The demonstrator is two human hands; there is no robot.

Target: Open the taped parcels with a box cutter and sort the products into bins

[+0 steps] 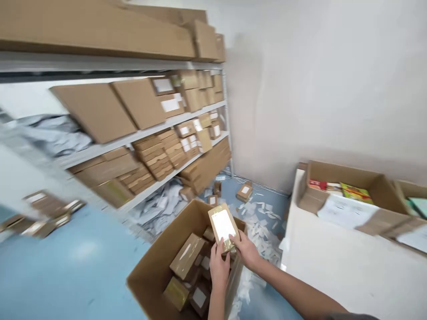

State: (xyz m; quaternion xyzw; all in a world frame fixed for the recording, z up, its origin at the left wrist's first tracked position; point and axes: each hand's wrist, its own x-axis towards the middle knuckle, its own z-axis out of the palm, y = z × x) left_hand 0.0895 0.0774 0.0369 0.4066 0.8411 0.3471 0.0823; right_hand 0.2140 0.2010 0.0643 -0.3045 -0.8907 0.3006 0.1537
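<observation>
Both my hands grip a small, flat cardboard box (pixel 223 224) with a white label on its upper face and shiny tape at its near end. My left hand (pixel 219 266) is closed on the near left edge, thumb on top. At the near right corner, my right hand (pixel 247 250) pinches the same box. It is held over the right side of a large open carton (pixel 147 266). Inside that carton lie several taped parcels (pixel 187 255), some with white labels; my forearms and the held box cover part of them.
Metal shelving (pixel 180 118) on the left bears many cardboard boxes. White paper scraps (pixel 262 231) litter the blue floor (pixel 83 266). On the right, a white table (pixel 327 266) carries an open carton (pixel 350 171) with colourful packets. More parcels (pixel 50 213) lie at far left.
</observation>
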